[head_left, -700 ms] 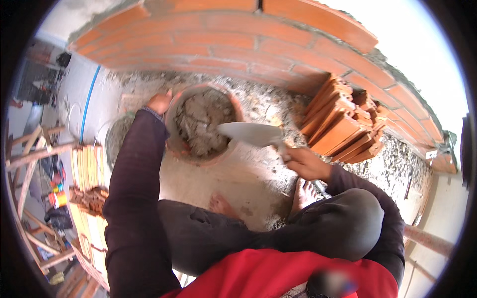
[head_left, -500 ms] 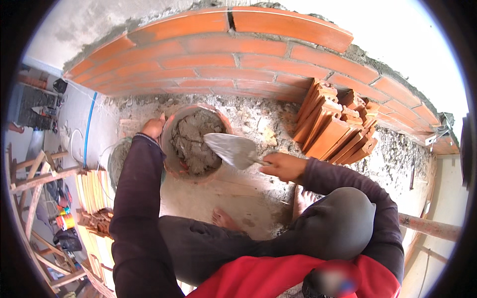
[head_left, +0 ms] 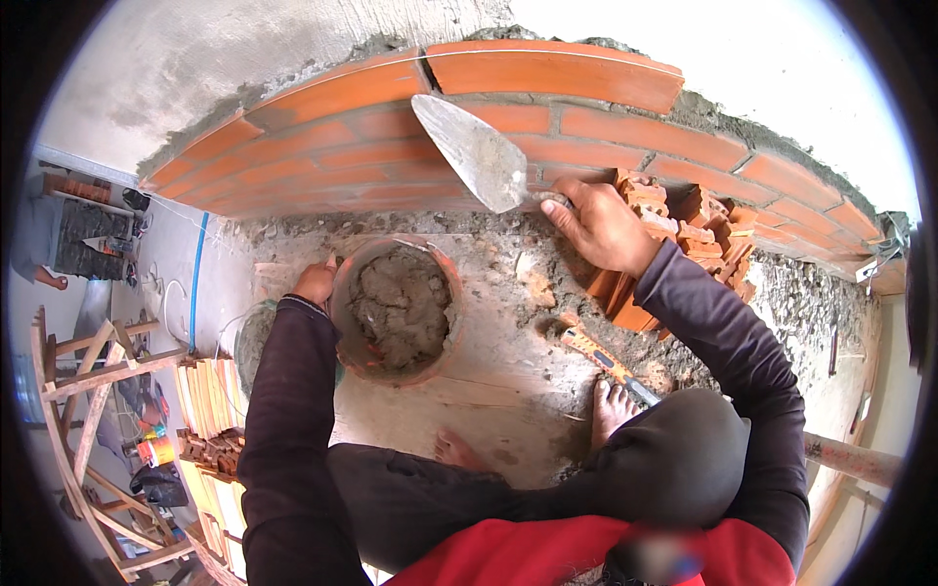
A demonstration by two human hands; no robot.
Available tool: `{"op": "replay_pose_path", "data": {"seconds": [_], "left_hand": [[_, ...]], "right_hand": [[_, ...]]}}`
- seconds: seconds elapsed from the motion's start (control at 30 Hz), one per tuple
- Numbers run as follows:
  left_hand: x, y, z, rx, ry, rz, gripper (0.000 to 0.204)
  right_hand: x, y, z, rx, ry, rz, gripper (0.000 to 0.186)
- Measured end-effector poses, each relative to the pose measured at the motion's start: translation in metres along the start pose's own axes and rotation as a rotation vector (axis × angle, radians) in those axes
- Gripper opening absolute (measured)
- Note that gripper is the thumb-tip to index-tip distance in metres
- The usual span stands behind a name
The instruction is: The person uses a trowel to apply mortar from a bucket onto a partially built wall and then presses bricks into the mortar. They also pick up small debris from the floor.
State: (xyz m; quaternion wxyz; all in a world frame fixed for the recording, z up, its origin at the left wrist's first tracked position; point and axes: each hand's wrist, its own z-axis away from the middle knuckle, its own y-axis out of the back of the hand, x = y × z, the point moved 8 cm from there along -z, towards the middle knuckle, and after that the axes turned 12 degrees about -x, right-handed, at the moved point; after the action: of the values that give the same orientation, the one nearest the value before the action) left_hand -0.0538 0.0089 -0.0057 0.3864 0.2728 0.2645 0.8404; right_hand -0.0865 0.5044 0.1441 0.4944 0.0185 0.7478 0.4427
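Note:
My left hand [head_left: 315,281] grips the left rim of a round bucket [head_left: 451,305] that holds wet grey mortar [head_left: 403,303]. My right hand [head_left: 608,227] is closed round the handle of a pointed trowel [head_left: 477,158]. The trowel is raised in front of the orange brick wall [head_left: 625,132], its tip close to a dark upright gap in the top course. Little or no mortar shows on the blade's visible face. A taut white string [head_left: 547,51] runs along the top course. Behind my right hand stand several thin orange bricks [head_left: 699,234], partly hidden by it.
On the floor near my right foot [head_left: 614,405] lies a tool with an orange-and-black handle [head_left: 596,354]. A second bucket [head_left: 256,342] is partly behind my left forearm. Farther left are stacked bricks [head_left: 210,396], a wooden trestle [head_left: 93,376] and a blue pipe [head_left: 199,273].
My right hand has lifted the trowel from over the bucket up to the wall. The orange-handled tool has come into sight. My left hand stays on the bucket's rim.

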Motion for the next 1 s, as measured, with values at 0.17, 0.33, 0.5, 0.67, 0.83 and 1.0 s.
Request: {"op": "replay_pose_path", "data": {"seconds": [0.17, 0.33, 0.5, 0.67, 0.83, 1.0], "left_hand": [[0.004, -0.002, 0.009, -0.014, -0.003, 0.023, 0.06], [0.007, -0.001, 0.003, -0.043, 0.002, -0.01, 0.055], [-0.015, -0.001, -0.009, -0.035, 0.017, 0.033, 0.054], [-0.042, 0.001, -0.036, -0.007, -0.035, -0.029, 0.055], [0.005, -0.012, -0.026, -0.029, -0.048, -0.063, 0.057], [-0.006, 0.007, 0.003, 0.027, -0.021, -0.135, 0.055]], "right_hand": [[0.004, 0.024, 0.011, -0.021, -0.102, 0.102, 0.029], [0.009, 0.048, 0.021, 0.027, -0.072, 0.144, 0.033], [0.006, 0.073, 0.032, -0.072, -0.146, 0.143, 0.032], [0.01, 0.093, 0.062, -0.013, -0.174, 0.14, 0.029], [0.033, 0.119, 0.095, -0.033, -0.265, 0.193, 0.027], [0.042, 0.131, 0.111, -0.01, -0.227, 0.167, 0.026]]}}
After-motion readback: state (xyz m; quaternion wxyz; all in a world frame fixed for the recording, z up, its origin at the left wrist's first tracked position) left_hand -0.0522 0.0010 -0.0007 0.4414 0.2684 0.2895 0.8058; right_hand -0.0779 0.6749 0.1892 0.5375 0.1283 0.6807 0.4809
